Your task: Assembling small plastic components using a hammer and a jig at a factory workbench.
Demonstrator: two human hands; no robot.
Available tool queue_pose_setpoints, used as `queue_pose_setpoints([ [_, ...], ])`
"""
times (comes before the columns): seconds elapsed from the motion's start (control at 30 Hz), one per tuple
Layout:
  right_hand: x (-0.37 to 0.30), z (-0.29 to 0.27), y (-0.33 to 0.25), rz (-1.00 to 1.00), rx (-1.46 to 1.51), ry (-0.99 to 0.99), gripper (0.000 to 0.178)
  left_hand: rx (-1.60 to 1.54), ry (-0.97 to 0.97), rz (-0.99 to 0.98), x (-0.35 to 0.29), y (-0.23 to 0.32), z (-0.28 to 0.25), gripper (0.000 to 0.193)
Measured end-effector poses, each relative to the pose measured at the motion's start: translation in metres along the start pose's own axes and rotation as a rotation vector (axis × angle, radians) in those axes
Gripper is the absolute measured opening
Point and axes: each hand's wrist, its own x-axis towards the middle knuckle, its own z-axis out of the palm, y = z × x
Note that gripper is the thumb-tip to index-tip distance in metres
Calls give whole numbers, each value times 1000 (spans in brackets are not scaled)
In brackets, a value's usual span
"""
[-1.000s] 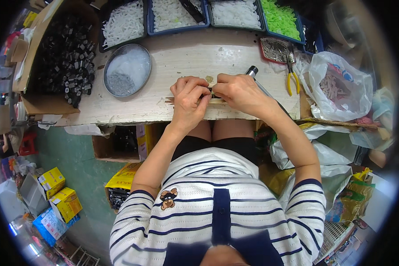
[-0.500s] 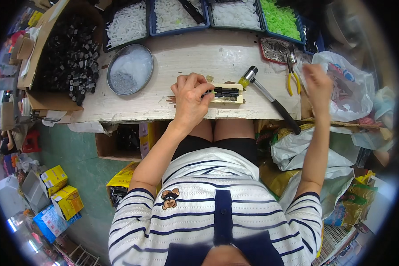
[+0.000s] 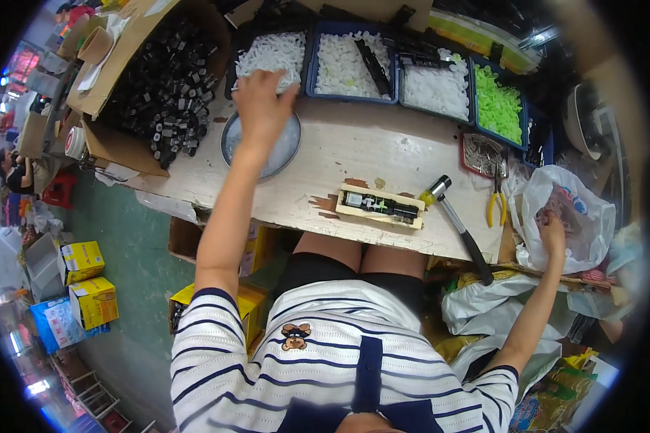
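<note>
Head view: left hand (image 3: pixel 264 107) stretched over white plastic pieces (image 3: pixel 280 52), right hand (image 3: pixel 553 235) inside plastic bag (image 3: pixel 596 225) (cannot tell either grip).

Even, fairly bright light washes the tabletop (image 3: pixel 361 137) on my head-camera feed, while the inside of the cardboard box (image 3: pixel 126 148) sinks into shadow. White-blue glare spots the lower left rim; I see straight edges bowing, the far right smeared, corners black.
</note>
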Motion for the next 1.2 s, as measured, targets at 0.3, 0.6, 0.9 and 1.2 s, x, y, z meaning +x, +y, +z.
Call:
queue_pose_setpoints([
  [0.3, 10, 1, -10, 117, 28, 75, 33, 215, -143, 50, 84, -20, 54, 26],
  [0.6, 0, 7, -4, 51, 171, 210, 27, -430, -217, -188, 80, -39, 30, 15],
  [0.9, 5, 16, 7, 86, -60, 243, 27, -1301, 29, -473, 44, -42, -16, 13],
  [1.2, -9, -13, 10, -71, 310, 502, 27, -621, -154, -257, -75, -42, -63, 10],
])
